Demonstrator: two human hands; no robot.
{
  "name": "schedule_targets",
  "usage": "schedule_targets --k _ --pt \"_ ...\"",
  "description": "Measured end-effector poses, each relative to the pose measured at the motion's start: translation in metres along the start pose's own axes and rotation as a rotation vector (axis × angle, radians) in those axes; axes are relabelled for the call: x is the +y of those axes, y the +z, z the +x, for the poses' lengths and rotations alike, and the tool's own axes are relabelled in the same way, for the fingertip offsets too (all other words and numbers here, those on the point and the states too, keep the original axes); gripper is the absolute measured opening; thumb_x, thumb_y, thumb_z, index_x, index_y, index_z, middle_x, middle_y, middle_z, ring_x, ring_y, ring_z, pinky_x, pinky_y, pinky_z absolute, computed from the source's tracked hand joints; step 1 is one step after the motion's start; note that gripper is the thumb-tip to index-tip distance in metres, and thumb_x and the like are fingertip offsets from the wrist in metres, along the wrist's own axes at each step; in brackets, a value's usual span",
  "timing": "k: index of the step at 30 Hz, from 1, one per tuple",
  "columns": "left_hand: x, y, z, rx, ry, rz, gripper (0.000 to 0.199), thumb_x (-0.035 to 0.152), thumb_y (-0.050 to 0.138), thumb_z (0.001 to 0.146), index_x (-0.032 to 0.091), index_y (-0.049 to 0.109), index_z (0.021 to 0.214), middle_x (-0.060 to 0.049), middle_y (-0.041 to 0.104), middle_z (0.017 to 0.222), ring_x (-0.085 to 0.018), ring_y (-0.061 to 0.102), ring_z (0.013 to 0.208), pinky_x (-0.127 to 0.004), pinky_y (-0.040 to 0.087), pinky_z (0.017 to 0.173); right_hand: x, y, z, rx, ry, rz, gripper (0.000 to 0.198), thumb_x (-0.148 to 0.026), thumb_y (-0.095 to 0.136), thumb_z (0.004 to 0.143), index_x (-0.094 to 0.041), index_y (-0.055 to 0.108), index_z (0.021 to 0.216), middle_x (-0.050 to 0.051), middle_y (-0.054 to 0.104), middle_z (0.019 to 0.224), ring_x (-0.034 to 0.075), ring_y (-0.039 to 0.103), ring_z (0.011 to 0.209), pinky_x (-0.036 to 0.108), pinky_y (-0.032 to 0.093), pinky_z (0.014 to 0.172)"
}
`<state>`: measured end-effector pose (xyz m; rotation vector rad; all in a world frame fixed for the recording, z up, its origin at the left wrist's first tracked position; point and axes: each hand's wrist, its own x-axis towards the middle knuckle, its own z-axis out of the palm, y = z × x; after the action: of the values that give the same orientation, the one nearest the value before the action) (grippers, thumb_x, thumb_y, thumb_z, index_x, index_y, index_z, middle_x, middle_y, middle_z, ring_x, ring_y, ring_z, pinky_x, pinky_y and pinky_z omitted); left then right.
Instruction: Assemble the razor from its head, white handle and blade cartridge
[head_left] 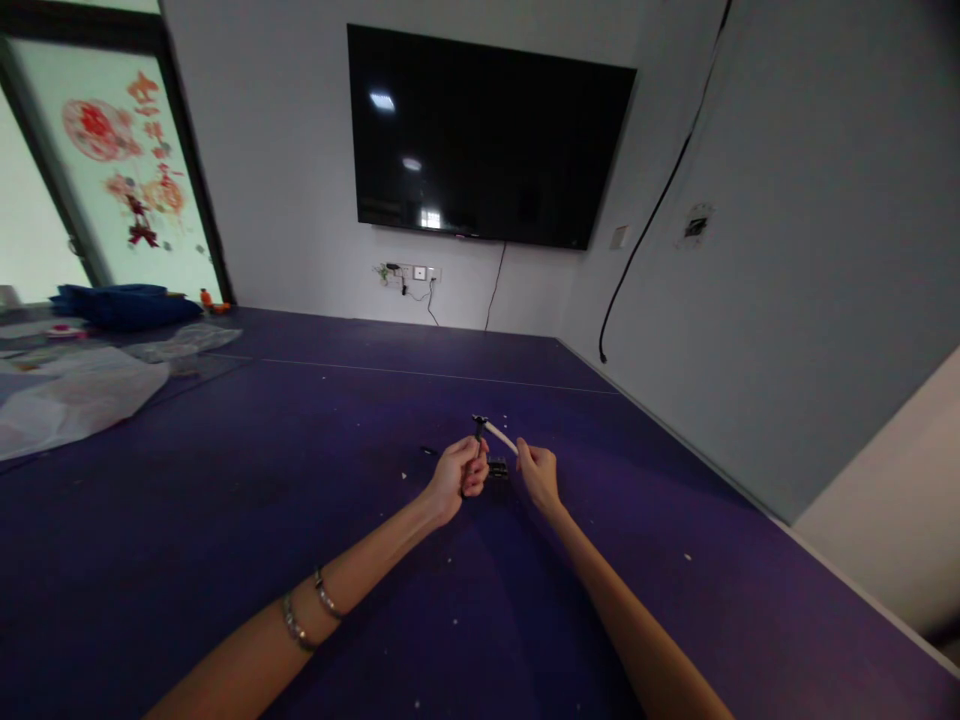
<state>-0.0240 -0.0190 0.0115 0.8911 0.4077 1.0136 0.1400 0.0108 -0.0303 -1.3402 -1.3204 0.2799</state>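
My left hand [457, 472] is closed around the dark handle of a small T-shaped razor [480, 424], its black head pointing up and away from me. Between the fingertips of my right hand [538, 471] is a slim white stick [501, 436]. The stick's far end meets or nearly meets the razor just below its head; contact is too small to tell. Behind my left fingers a small black case-like object [498, 468] lies on the purple surface [375, 620]. A thin dark piece [429, 451] rests left of my left hand.
Small white bits dot the purple surface. Clear plastic sheeting [90, 395] and a dark blue cloth bundle [124, 305] lie at the far left. A television [487, 140] hangs on the back wall above sockets [420, 273]. A black cable [667, 185] dangles by the right wall.
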Motion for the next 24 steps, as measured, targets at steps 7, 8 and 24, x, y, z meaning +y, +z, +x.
schedule_targets --k 7,8,24 --pt "0.003 0.002 -0.005 -0.137 -0.180 -0.208 0.015 0.026 0.044 0.085 0.014 0.049 0.078 0.007 0.026 0.050 -0.003 0.019 0.035 -0.013 0.010 0.031 -0.012 0.004 -0.002 0.016 -0.040 0.034 0.051 -0.046 0.036 0.084 -0.018 0.043 0.042 -0.002 0.040 0.038 0.010 0.039 0.039 0.024 0.027 0.046" --pt "0.003 0.002 -0.005 -0.148 -0.195 -0.225 0.015 0.026 0.043 0.085 0.014 0.049 0.078 0.007 0.024 0.050 -0.003 0.018 0.035 -0.013 0.010 0.031 -0.011 0.004 -0.003 0.010 -0.044 0.023 0.051 -0.046 0.036 0.084 -0.018 0.044 0.042 -0.002 0.040 0.038 0.010 0.039 0.039 0.024 0.027 0.046" --pt "0.004 -0.002 -0.003 -0.119 -0.095 -0.096 0.016 0.029 0.047 0.083 0.015 0.048 0.077 0.008 0.026 0.050 -0.003 0.018 0.035 -0.013 0.011 0.031 0.006 -0.006 0.001 0.075 -0.022 -0.019 0.050 -0.047 0.038 0.081 -0.018 0.042 0.040 -0.003 0.036 0.037 0.010 0.035 0.039 0.025 0.025 0.046"
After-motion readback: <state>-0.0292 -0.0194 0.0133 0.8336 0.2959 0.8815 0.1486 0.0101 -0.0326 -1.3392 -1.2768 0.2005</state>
